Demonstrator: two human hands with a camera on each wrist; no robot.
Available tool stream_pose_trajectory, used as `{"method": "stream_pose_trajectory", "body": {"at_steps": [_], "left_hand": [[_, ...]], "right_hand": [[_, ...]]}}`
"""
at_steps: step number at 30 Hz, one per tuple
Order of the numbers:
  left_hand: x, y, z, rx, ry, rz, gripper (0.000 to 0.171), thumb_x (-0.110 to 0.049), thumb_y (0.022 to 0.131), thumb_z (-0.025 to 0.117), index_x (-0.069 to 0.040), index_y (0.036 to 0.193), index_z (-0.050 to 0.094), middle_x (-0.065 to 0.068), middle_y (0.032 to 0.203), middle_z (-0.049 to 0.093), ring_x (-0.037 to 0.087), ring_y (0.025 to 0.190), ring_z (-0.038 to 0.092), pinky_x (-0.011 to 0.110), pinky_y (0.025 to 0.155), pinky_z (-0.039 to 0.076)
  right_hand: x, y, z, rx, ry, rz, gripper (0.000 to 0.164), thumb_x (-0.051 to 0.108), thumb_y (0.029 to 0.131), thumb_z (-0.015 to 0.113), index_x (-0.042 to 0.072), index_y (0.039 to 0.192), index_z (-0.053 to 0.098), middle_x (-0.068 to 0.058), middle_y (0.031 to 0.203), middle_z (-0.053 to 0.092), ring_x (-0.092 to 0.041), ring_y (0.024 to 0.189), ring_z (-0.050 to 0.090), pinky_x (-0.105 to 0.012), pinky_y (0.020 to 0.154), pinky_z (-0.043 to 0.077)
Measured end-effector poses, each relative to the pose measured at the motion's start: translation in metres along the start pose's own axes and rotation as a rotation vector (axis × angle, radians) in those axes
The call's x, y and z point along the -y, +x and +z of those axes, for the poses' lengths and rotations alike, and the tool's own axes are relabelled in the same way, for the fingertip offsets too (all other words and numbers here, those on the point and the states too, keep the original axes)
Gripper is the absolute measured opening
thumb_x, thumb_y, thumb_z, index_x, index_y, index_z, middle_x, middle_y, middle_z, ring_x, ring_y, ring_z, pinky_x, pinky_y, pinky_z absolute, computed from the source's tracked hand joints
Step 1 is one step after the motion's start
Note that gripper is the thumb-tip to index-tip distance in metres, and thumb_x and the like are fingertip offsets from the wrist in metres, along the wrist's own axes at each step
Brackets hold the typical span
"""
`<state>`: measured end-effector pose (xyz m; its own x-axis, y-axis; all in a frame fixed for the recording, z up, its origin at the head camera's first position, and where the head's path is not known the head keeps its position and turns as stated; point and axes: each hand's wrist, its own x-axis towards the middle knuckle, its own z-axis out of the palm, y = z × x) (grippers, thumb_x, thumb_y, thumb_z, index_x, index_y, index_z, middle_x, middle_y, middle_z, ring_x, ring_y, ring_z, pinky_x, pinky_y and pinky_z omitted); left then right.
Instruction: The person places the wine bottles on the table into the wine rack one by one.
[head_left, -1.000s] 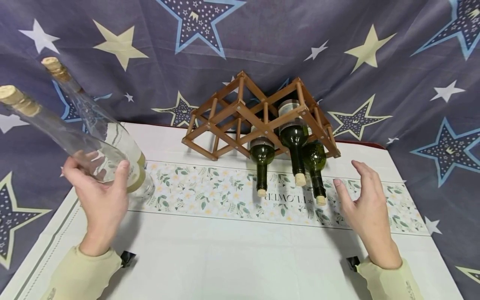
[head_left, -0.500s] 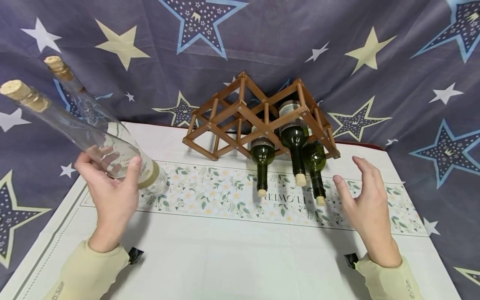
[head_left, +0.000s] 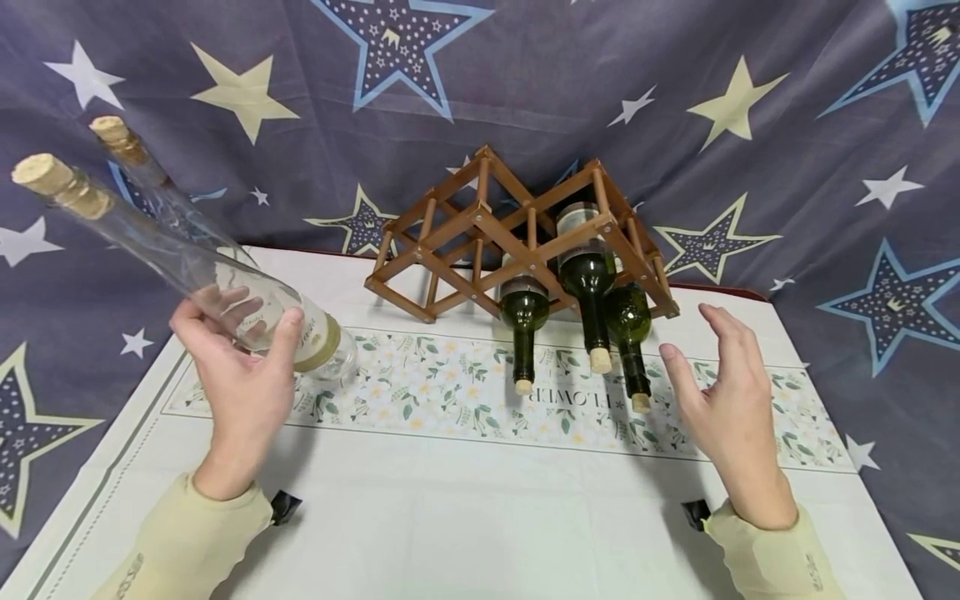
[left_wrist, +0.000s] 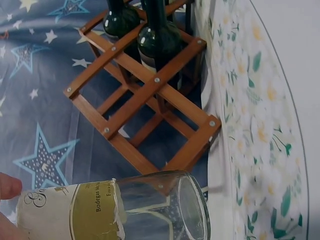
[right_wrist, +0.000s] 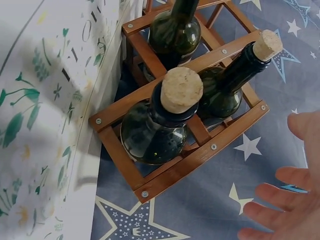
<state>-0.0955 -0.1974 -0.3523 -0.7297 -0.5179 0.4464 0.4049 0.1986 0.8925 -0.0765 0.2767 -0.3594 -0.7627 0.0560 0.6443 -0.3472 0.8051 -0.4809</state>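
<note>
My left hand (head_left: 247,387) grips a clear glass wine bottle (head_left: 176,254) with a cork in its neck. The bottle leans, neck up to the left and base to the right. Its cream and gold label and bare base point toward the rack in the left wrist view, where only fingertips show. A wooden wine rack (head_left: 480,215) holds three corked green bottles (head_left: 588,275), necks toward me. My right hand (head_left: 727,408) hovers right of the rack with fingers spread and touches nothing; in the right wrist view its fingers (right_wrist: 280,197) are beside the rack.
Behind the held bottle stands a second corked clear bottle (head_left: 183,221), partly hidden. A floral runner (head_left: 442,387) crosses the white tablecloth (head_left: 480,517). A star-patterned curtain (head_left: 570,75) hangs close behind the rack. The rack's left cells hold no bottles.
My left hand has carried the clear bottle to the right, toward the rack, covering more of the second clear bottle. My right hand has hardly moved.
</note>
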Motion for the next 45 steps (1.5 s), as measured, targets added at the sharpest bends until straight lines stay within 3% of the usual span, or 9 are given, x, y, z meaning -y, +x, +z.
{"method": "stream_pose_trajectory", "body": {"at_steps": [9, 14, 23, 32, 38, 45], "left_hand": [[-0.006, -0.001, 0.014, 0.012, -0.005, 0.018, 0.07, -0.005, 0.09, 0.08, -0.005, 0.144, 0.036, 0.003, 0.135, 0.053, 0.025, 0.125, 0.057, 0.032, 0.099, 0.047], [-0.009, -0.003, 0.021, 0.024, -0.012, 0.028, 0.07, -0.011, 0.089, 0.082, -0.004, 0.142, 0.037, 0.007, 0.136, 0.054, 0.025, 0.124, 0.059, 0.034, 0.1, 0.048], [-0.013, -0.004, 0.036, 0.038, -0.096, 0.038, 0.073, -0.008, 0.087, 0.084, -0.002, 0.142, 0.037, 0.012, 0.135, 0.055, 0.03, 0.122, 0.058, 0.035, 0.098, 0.046], [-0.02, -0.008, 0.049, 0.068, -0.15, 0.028, 0.069, -0.01, 0.088, 0.083, -0.003, 0.139, 0.037, 0.014, 0.135, 0.056, 0.032, 0.123, 0.058, 0.038, 0.099, 0.047], [-0.026, -0.012, 0.059, 0.09, -0.198, 0.025, 0.067, -0.009, 0.089, 0.083, -0.003, 0.137, 0.036, 0.013, 0.134, 0.056, 0.034, 0.123, 0.058, 0.039, 0.099, 0.047], [-0.029, -0.016, 0.07, 0.111, -0.223, 0.037, 0.067, -0.009, 0.089, 0.082, -0.003, 0.138, 0.037, 0.013, 0.134, 0.055, 0.036, 0.123, 0.058, 0.04, 0.099, 0.046]], "right_hand": [[0.008, 0.006, 0.004, -0.026, 0.023, -0.024, 0.067, 0.011, 0.09, 0.084, 0.002, 0.15, 0.057, -0.025, 0.149, 0.056, -0.042, 0.14, 0.051, -0.057, 0.117, 0.039], [0.015, 0.01, 0.005, -0.021, 0.036, -0.045, 0.069, 0.013, 0.09, 0.084, 0.003, 0.152, 0.056, -0.023, 0.15, 0.055, -0.041, 0.14, 0.051, -0.055, 0.117, 0.04], [0.026, 0.015, 0.008, -0.003, 0.066, -0.075, 0.067, 0.024, 0.094, 0.081, 0.009, 0.154, 0.055, -0.016, 0.154, 0.054, -0.034, 0.145, 0.048, -0.047, 0.121, 0.037], [0.037, 0.019, 0.013, 0.013, 0.085, -0.122, 0.07, 0.028, 0.095, 0.081, 0.006, 0.154, 0.053, -0.017, 0.154, 0.054, -0.033, 0.15, 0.043, -0.047, 0.124, 0.033], [0.045, 0.021, 0.018, 0.014, 0.096, -0.179, 0.072, 0.049, 0.102, 0.069, 0.001, 0.152, 0.054, -0.02, 0.152, 0.055, -0.033, 0.15, 0.043, -0.048, 0.125, 0.031], [0.054, 0.023, 0.022, 0.04, 0.112, -0.213, 0.075, 0.054, 0.103, 0.065, 0.0, 0.153, 0.052, -0.02, 0.154, 0.053, -0.037, 0.15, 0.041, -0.049, 0.125, 0.03]]}}
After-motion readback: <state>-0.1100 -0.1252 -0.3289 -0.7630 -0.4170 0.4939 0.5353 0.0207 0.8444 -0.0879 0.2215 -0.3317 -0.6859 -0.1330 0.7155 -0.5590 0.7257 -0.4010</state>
